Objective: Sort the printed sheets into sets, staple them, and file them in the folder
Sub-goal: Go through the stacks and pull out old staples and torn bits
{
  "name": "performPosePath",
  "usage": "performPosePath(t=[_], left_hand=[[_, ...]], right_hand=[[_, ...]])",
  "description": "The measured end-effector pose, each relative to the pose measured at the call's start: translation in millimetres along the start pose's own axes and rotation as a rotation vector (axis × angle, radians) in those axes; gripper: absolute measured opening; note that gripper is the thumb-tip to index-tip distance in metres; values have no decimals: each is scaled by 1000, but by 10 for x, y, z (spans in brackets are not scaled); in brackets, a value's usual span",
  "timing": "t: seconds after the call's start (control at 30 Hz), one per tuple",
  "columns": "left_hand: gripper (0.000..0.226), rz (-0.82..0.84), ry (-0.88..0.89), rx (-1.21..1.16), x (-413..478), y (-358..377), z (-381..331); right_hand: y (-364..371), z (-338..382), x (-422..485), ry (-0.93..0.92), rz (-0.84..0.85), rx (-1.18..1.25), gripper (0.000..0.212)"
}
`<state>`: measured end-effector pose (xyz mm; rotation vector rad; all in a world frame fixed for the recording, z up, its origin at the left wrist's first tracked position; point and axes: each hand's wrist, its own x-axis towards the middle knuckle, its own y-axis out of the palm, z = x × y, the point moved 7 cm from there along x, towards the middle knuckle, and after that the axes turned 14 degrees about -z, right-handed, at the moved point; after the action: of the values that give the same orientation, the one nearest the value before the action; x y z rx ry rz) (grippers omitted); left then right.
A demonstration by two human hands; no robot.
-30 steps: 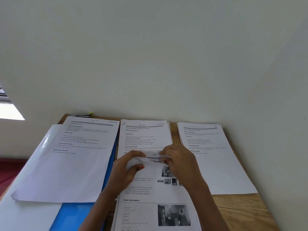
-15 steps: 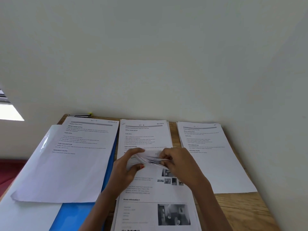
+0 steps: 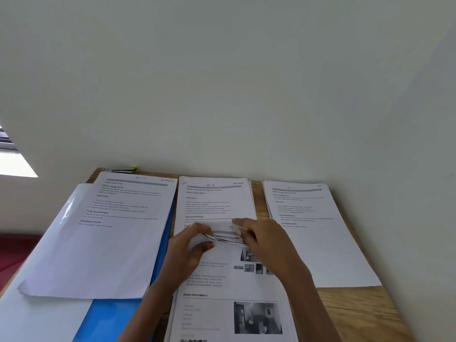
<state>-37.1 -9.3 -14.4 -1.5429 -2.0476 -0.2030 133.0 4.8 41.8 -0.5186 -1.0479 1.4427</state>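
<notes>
In the head view, a fanned bundle of printed sheets (image 3: pixel 225 237) is being gripped at its left end by the left hand (image 3: pixel 188 248), whose fingers are curled round it. Its right end is being pinched by the right hand (image 3: pixel 265 239). The bundle is being held over the middle stack (image 3: pixel 229 304) at the near edge of the worktop (image 3: pixel 357 314). One pile (image 3: pixel 118 230) is being carried by the blue folder (image 3: pixel 111 319) at the left edge, and another pile (image 3: pixel 313 230) is lying by the right edge.

We see a wooden worktop (image 3: pixel 357 314) set against the wall. On it lie a blue folder (image 3: pixel 111 317) at 9 o'clock, a middle pile (image 3: pixel 217 201) at 12, a right pile (image 3: pixel 320 243) at 3, a near pile (image 3: pixel 222 317) with photos at 6, and a small dark tool (image 3: pixel 123 170) at 11.
</notes>
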Motion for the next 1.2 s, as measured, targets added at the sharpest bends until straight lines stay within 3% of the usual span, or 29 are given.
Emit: performPosePath(t=[0.17,0.4,0.57,0.8,0.87,0.97,1.2], left_hand=[[28,-5,-20,-11,-20,-9,17],[28,1,-13,-7,-18,10,-9],[29,16,23,4,-9,7,-49],[32,19,27,-2,-10,-2,-68],[31,22,21,-1,-10,1,-66],[30,11,5,0,-17,-2,-31],[36,-3,-6,22,-21,13,-5]], right_hand=[[-37,3,-40,-29,-26,-23,34],[-49,-16,10,-43,-81,-39,14],[-52,-7,106,-14,-21,-115,14],[-65,122,137,-135,-62,-212,17],[-101,190,108,-236,-141,-292,4],[-132,132,29,-248,-254,-254,25],[-155,146,-104,-396,-390,-138,14]])
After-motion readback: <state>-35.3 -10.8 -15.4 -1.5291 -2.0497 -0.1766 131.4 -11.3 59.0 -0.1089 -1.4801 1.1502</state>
